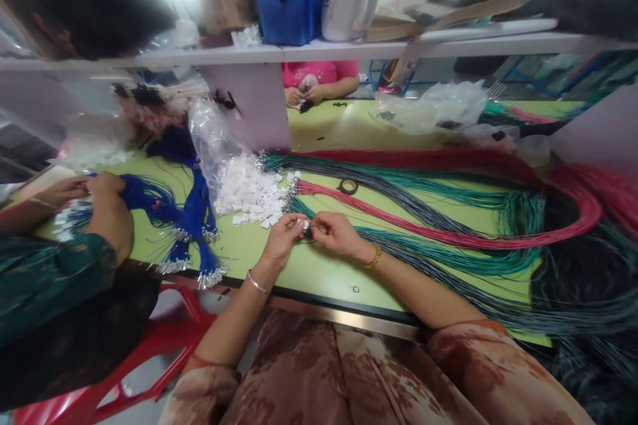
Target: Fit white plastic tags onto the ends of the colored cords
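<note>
My left hand [283, 237] pinches a small white connector housing [302, 225] over the green table. Close beside it, my right hand [333, 232] has its thumb and fingers pressed together near the housing. What sits between those fingertips is too small to make out, though dark wires run close by. Loose white housings [254, 189] lie in a heap just beyond my left hand. Bundles of red wires [379, 210], green wires [438, 252] and grey-black wires [399, 189] stretch to the right, their metal-tipped ends near my hands.
A roll of black tape [347, 186] lies among the wires. To the left, a co-worker's hands [102, 184] handle blue wires [194, 202]. Another person [319, 80] works across the table. A shelf [349, 50] above carries a blue bin [289, 12]. A red stool [174, 339] stands below left.
</note>
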`<state>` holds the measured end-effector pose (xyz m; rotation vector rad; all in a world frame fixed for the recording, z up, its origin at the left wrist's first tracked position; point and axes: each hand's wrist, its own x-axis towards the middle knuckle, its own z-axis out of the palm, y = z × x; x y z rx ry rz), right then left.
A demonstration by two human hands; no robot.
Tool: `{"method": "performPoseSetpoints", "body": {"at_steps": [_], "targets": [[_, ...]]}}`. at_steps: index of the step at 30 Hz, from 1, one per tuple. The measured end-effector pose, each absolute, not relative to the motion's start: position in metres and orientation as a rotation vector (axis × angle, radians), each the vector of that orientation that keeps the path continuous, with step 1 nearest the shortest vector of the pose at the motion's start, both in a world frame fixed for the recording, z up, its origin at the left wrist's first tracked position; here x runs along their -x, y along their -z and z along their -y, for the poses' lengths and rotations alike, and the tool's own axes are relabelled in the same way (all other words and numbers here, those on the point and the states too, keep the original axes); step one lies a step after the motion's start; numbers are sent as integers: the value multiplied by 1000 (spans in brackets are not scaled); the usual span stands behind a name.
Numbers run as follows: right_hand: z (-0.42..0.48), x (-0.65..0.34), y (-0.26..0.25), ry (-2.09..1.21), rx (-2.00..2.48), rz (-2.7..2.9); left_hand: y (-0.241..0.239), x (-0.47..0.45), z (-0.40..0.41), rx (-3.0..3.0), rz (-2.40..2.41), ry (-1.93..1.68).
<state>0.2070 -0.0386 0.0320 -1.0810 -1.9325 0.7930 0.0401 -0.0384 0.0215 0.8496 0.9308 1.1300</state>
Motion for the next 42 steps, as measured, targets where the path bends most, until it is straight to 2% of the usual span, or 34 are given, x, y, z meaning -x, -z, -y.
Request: {"method": "performPoseSetpoints", "body": {"at_steps": [11,17,24,32,39,42], "targets": [[48,-195,-17,-738,1206,1992,-4,-45,52,-897,-1085,-1256],[21,-202,-32,-793,1155,2091,-13,-32,51,-987,-1161,-1127],[-52,-176,-20,-524,1618,2112,-22,-36,35,-1191,-1207,-1122],[-63,-171,0,-670,1522,1987,-11,-45,31,-1123,-1163,-1183],[-57,-178,-19,-1350,1212,1388,-8,-48,37,-953,-1031,-1270],[-45,-185,-31,-1252,1200,1376,-11,-46,36,-861,-955,-1258]]}}
